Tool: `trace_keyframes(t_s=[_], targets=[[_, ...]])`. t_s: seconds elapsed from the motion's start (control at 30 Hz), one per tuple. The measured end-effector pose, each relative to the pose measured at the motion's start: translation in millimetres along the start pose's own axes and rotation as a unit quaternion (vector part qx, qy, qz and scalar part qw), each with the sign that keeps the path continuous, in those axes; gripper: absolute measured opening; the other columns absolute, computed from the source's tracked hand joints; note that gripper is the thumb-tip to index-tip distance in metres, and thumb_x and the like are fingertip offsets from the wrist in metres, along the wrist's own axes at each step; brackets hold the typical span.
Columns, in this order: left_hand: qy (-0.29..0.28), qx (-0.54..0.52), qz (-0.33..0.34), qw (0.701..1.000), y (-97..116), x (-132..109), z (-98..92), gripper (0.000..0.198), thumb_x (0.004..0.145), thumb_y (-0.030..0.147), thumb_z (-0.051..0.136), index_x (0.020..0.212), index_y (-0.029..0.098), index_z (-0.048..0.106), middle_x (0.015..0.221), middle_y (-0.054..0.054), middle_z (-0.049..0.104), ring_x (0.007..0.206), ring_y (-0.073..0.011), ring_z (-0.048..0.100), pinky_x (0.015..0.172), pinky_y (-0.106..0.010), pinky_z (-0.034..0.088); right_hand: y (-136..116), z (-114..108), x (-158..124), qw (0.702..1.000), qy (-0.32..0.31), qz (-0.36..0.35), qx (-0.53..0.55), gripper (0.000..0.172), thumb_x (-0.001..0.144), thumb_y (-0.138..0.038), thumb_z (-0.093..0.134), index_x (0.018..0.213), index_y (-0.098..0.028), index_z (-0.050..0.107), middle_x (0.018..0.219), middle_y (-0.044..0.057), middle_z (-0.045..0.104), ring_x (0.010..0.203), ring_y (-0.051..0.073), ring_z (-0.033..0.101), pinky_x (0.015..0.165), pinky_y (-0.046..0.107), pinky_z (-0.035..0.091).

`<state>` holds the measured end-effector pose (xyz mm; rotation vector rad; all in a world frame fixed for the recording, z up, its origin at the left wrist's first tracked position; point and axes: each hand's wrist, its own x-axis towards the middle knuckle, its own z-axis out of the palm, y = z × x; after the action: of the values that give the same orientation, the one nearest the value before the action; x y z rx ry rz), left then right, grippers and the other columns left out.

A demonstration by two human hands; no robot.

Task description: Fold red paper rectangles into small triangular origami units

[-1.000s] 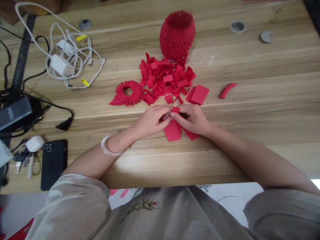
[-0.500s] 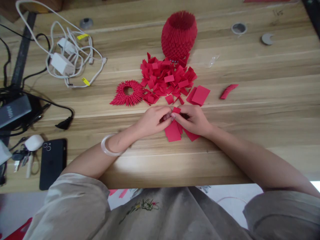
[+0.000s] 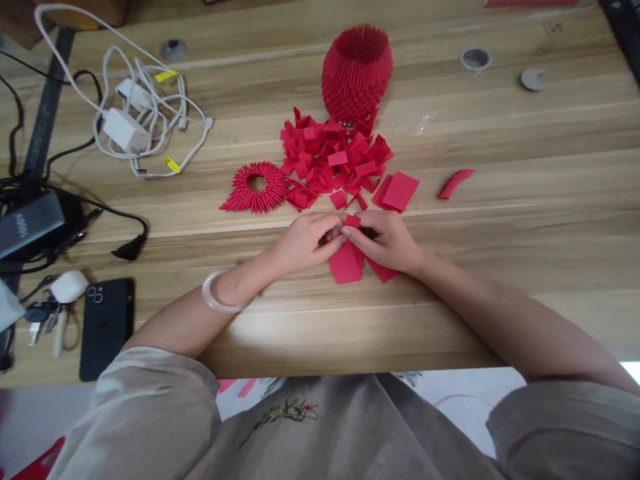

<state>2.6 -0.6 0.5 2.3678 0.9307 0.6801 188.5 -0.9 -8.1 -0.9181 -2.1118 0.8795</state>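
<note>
My left hand (image 3: 303,241) and my right hand (image 3: 387,240) meet at the middle of the wooden table (image 3: 500,253), fingers pinched together on a small red paper piece (image 3: 351,221). Flat red paper sheets (image 3: 345,263) lie under and between the hands. Just beyond is a pile of folded red paper pieces (image 3: 335,163). A red ring of joined pieces (image 3: 255,187) lies to its left. A tall red paper vase (image 3: 357,72) stands behind the pile. A white bangle sits on my left wrist.
White chargers and cables (image 3: 135,120) lie at the back left. A black phone (image 3: 106,327), keys and a white earbud case (image 3: 69,287) sit at the near left by black cables. A short red strip (image 3: 456,182) lies right; small grey round items (image 3: 475,59) lie far right.
</note>
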Motion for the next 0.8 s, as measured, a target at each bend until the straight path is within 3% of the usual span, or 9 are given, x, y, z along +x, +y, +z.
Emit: trace_keyframes(t_s=[0.8], targets=[[0.01, 0.016, 0.011, 1.0, -2.0, -0.9, 2.2, 0.019, 0.086, 0.023, 0.047, 0.068, 0.016, 0.045, 0.063, 0.0, 0.051, 0.06, -0.0112, 0.048, 0.058, -0.022, 0.037, -1.1, -0.3, -0.2, 1.0, -0.006, 0.017, 0.011, 0.034, 0.089, -0.031, 0.048, 0.059, -0.015, 0.046, 0.055, -0.002, 0.042, 0.053, 0.008, 0.036, 0.051, 0.024, 0.028]])
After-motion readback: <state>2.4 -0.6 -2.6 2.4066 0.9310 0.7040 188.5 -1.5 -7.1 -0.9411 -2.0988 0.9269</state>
